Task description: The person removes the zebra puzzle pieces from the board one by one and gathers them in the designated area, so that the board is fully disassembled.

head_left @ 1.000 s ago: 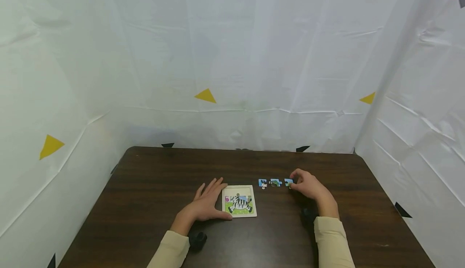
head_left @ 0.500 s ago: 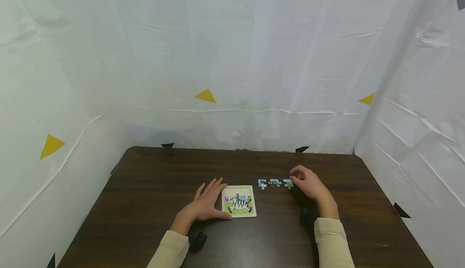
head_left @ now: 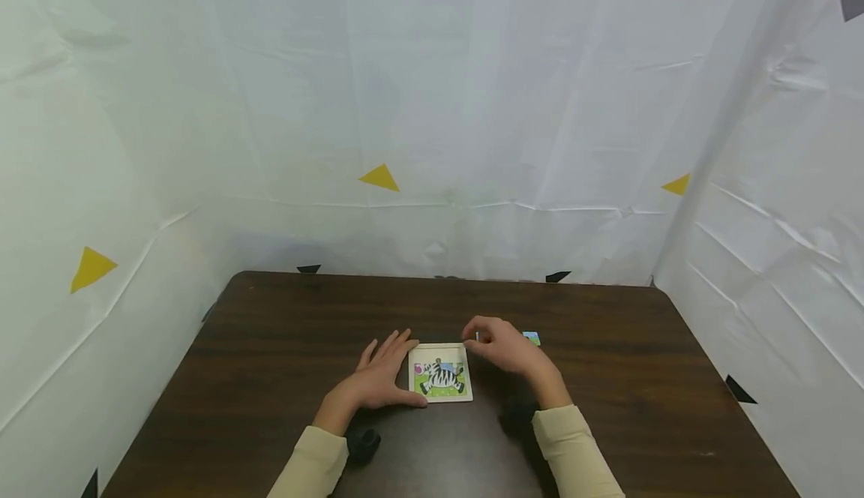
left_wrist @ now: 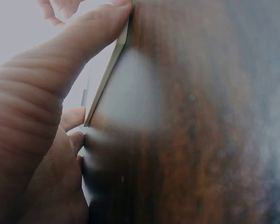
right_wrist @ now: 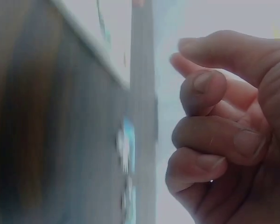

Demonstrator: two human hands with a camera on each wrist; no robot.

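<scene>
A square wooden puzzle tray (head_left: 440, 373) with a zebra picture lies on the table, its upper strip bare. My left hand (head_left: 378, 379) rests along its left side, fingers spread, with the thumb (left_wrist: 105, 21) on the near edge. Close to the tray's far right corner hovers my right hand (head_left: 499, 344). In the right wrist view its fingers (right_wrist: 196, 140) are loosely curled, and I see nothing between thumb and index finger. Beneath it a jigsaw piece (right_wrist: 129, 144) lies on the table, blurred. Farther right a blue-green jigsaw piece (head_left: 532, 337) is partly covered by the hand.
Dark wooden table (head_left: 304, 333) extends on both sides. White sheeting (head_left: 432, 235) with black, grey and yellow triangles hangs behind and at the sides. A black wrist device (head_left: 364, 445) sits by the left wrist, and another dark one (head_left: 518, 412) by the right.
My right hand has moved left from the rightmost jigsaw piece to near the tray, now covering most of the row of pieces. My left hand stays on the tray.
</scene>
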